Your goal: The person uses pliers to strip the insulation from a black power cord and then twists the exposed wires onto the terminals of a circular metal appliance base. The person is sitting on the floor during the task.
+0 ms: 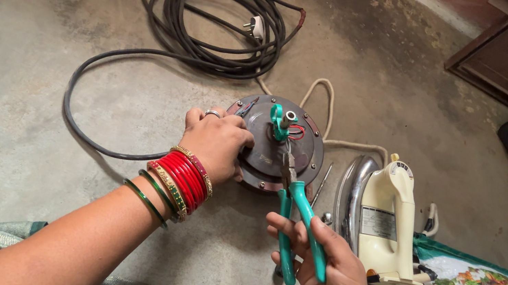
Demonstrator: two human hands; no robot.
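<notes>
Now — round, dark, rusty motor [271, 142]

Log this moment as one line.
left hand: steadies round motor | right hand: holds green-handled pliers at its centre shaft | clothes iron beside

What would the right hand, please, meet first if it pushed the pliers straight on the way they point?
The right hand aims the green-handled pliers at the round motor housing; its central shaft probably comes first, though depth is unclear.
</notes>
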